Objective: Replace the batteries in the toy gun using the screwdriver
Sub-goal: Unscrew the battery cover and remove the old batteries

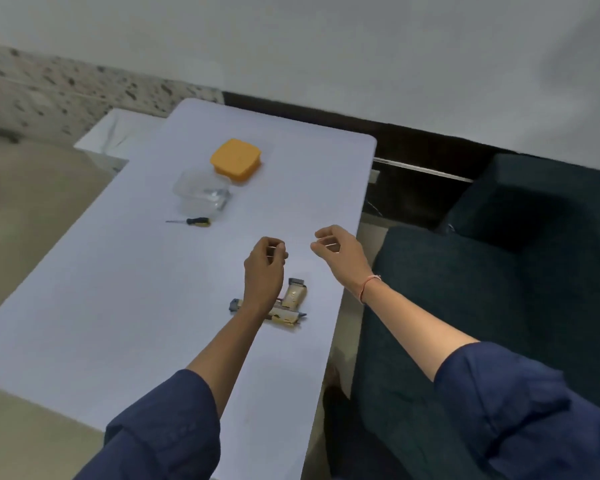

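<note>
Both hands hover above the white table (125, 306), fingers loosely curled with the thumb tips near the forefingers, and no object shows in either one. The left hand (265, 265) hangs directly over the toy gun (290, 303), which lies flat on the table and is partly hidden under that wrist. The right hand (336, 251) is just beside the left, near the table's right edge, and beyond the gun. The screwdriver (191, 221) lies well apart to the left, near a clear container (201, 192) that touches an orange lid (236, 161)
</note>
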